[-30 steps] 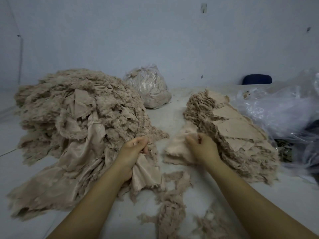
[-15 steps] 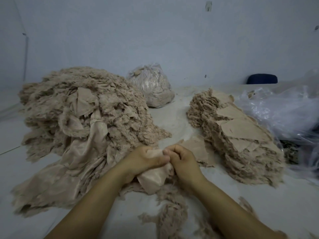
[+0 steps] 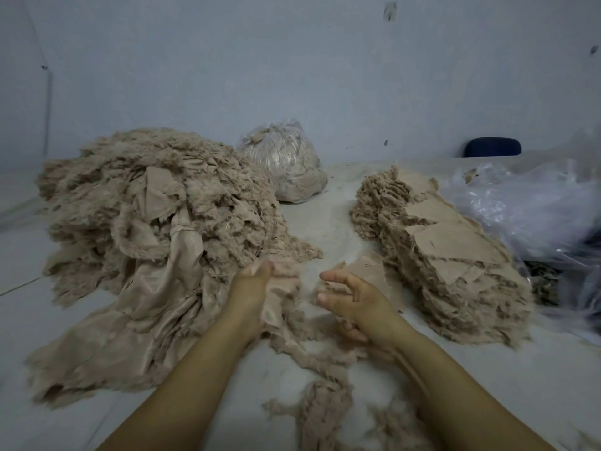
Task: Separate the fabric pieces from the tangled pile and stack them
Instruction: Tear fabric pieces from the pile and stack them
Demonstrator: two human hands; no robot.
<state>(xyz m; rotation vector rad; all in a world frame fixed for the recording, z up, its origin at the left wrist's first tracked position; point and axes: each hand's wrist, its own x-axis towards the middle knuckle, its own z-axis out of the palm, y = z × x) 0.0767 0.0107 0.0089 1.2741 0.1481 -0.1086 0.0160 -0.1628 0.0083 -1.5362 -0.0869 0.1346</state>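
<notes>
A big tangled pile (image 3: 153, 222) of beige frayed fabric fills the left of the table. On the right lies a long stack (image 3: 445, 255) of flat beige pieces. My left hand (image 3: 252, 288) grips a crumpled beige fabric piece (image 3: 281, 291) at the pile's near edge. My right hand (image 3: 354, 297) hovers just to the right with loosely spread fingers, holding nothing. A single flat piece (image 3: 370, 271) lies behind it beside the stack.
Loose frayed threads (image 3: 325, 408) lie near the front edge between my forearms. A clear bag of scraps (image 3: 286, 164) stands at the back. Crumpled clear plastic (image 3: 533, 209) and a dark blue chair back (image 3: 492, 147) are at the right.
My hands were together on the crumpled piece; now the right hand has let go and moved right. The left hand still holds the piece, lifted slightly toward the pile.
</notes>
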